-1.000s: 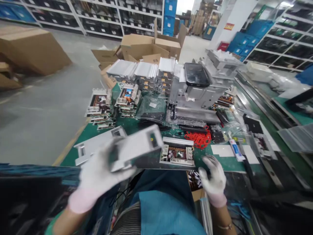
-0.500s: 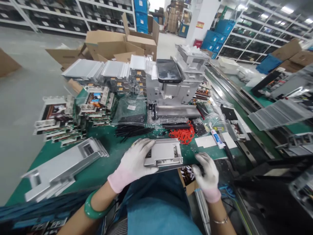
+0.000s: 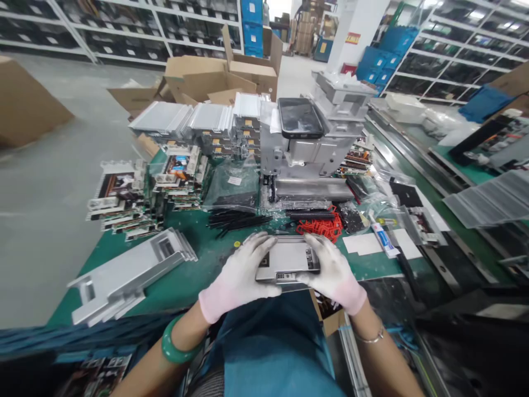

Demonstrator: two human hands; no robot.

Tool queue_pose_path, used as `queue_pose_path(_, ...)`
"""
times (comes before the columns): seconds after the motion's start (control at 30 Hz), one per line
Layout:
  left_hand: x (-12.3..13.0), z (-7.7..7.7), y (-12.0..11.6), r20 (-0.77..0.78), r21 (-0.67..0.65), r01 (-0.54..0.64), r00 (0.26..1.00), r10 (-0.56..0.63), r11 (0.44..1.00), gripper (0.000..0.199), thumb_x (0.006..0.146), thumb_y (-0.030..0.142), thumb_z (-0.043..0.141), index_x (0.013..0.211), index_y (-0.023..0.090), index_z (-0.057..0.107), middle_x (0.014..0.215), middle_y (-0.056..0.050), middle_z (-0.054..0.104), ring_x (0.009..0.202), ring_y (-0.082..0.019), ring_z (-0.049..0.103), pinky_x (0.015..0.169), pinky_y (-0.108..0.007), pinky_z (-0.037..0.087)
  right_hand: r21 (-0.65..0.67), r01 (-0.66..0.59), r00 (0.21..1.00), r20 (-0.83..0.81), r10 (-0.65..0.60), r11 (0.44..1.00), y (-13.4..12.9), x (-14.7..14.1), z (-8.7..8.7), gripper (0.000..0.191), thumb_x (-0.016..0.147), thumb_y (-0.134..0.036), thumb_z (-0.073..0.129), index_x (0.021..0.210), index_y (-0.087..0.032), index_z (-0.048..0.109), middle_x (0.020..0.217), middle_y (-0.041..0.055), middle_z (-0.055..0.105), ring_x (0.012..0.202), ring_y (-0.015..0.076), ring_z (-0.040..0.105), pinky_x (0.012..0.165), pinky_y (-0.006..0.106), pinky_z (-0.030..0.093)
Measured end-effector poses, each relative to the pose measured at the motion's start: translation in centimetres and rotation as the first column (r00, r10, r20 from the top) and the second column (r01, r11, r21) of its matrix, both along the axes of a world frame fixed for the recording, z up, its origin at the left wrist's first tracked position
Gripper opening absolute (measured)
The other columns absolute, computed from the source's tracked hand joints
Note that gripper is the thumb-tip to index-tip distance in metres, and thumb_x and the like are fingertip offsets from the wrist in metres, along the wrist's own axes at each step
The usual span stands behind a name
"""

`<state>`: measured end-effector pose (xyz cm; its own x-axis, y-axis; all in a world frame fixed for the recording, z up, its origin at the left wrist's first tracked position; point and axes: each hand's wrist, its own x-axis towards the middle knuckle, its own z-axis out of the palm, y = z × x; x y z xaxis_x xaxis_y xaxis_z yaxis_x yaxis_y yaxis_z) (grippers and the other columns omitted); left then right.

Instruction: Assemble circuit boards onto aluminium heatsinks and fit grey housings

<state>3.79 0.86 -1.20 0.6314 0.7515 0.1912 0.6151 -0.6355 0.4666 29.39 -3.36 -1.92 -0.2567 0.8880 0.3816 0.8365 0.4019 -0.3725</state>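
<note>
Head view: gloved left hand (image 3: 239, 278) and right hand (image 3: 333, 270) are together, clamped on both sides of a silver metal casing (image 3: 287, 259) at the near edge of the green workbench (image 3: 198, 264). Stacked aluminium housings (image 3: 132, 273) lie to the left of the hands; black strips (image 3: 235, 220) and a red plastic chain (image 3: 318, 229) sit just beyond the casing; a paste tube (image 3: 384, 240) lies to the right.

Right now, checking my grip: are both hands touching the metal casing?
Touching: the head view shows left hand and right hand gripping opposite ends of the silver casing.
</note>
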Motion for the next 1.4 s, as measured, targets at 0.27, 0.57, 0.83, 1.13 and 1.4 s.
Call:
queue_pose_path(0.27,-1.6,0.0,0.4,0.045,-0.165,-0.043,0.998,0.051,0.985,0.1,0.066,0.069,0.071,0.143,0.016,0.035,0.148,-0.016,0.042,0.144,-0.033,0.028,0.117,-0.05,0.031,0.052,-0.022,0.999,0.05,0.019,0.998,0.0,0.0,0.0,0.076,0.081,-0.064,0.06,0.139,-0.018,0.043,0.126,0.0158,0.059,0.12,0.0329,0.055,0.102,0.053,0.047)
queue_pose_path(0.57,-1.3,0.4,0.6,0.027,-0.229,-0.06,0.997,0.067,0.972,0.094,0.062,0.053,0.08,0.139,0.019,0.039,0.151,-0.014,0.039,0.141,-0.032,0.035,0.116,-0.05,0.032,0.045,-0.086,0.996,0.0,0.086,0.995,0.4,-0.3,0.0,0.071,0.081,-0.06,0.064,0.136,-0.019,0.044,0.129,0.0148,0.057,0.125,0.0325,0.051,0.106,0.055,0.043)
queue_pose_path(0.83,-1.1,1.2,0.9,-0.109,-0.223,-0.086,0.992,0.063,0.971,0.095,0.061,0.054,0.08,0.139,0.016,0.042,0.152,-0.017,0.036,0.141,-0.034,0.033,0.116,-0.052,0.03,-0.024,-0.099,0.993,-0.072,0.097,0.995,0.7,-0.4,0.5,0.07,0.078,-0.058,0.069,0.13,-0.017,0.05,0.13,0.0158,0.056,0.128,0.0308,0.049,0.106,0.05,0.043)
queue_pose_path(1.13,-0.6,1.9,0.5,-0.193,-0.078,-0.108,0.977,0.091,0.991,0.087,0.065,0.049,0.077,0.137,0.014,0.044,0.152,-0.019,0.036,0.14,-0.035,0.035,0.113,-0.052,0.034,-0.142,-0.141,0.979,-0.167,0.116,0.98,1.0,0.3,0.6,0.072,0.075,-0.049,0.074,0.132,-0.015,0.049,0.133,0.0174,0.054,0.131,0.0292,0.046,0.109,0.048,0.041)
queue_pose_path(1.4,2.7,1.4,-0.4,-0.247,0.132,0.138,0.964,-0.103,0.982,0.077,0.066,0.042,0.08,0.134,0.02,0.051,0.142,-0.015,0.051,0.133,-0.037,0.042,0.113,-0.057,0.031,-0.117,-0.161,0.976,-0.169,0.14,0.98,1.3,0.4,0.9,0.071,0.075,-0.051,0.073,0.131,-0.014,0.051,0.136,0.0184,0.052,0.13,0.0292,0.048,0.106,0.045,0.043)
